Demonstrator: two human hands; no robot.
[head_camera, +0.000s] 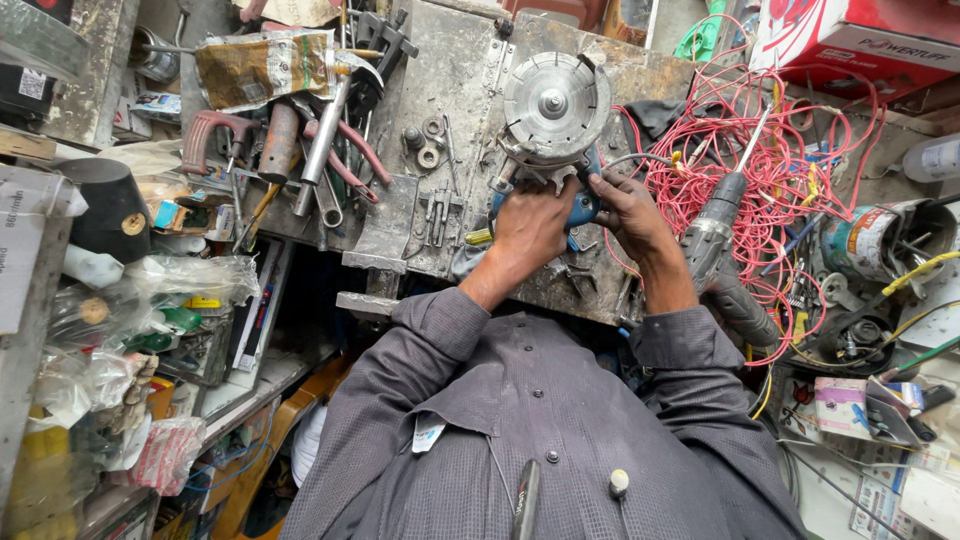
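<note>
A blue power cutter with a round metal blade (553, 103) lies on the worn metal bench (455, 80), blade toward the far side. My left hand (532, 226) is closed over the tool's blue body just below the blade guard. My right hand (625, 205) grips the right side of the same body, fingers curled at its edge. The part of the tool under both hands is hidden.
A tangle of red wire (760, 150) and a grey drill (712, 235) lie to the right. Wrenches, pliers and a pipe (322, 145) crowd the left of the bench. Washers and small bits (432, 155) sit near the cutter. Bags and boxes fill the left shelves.
</note>
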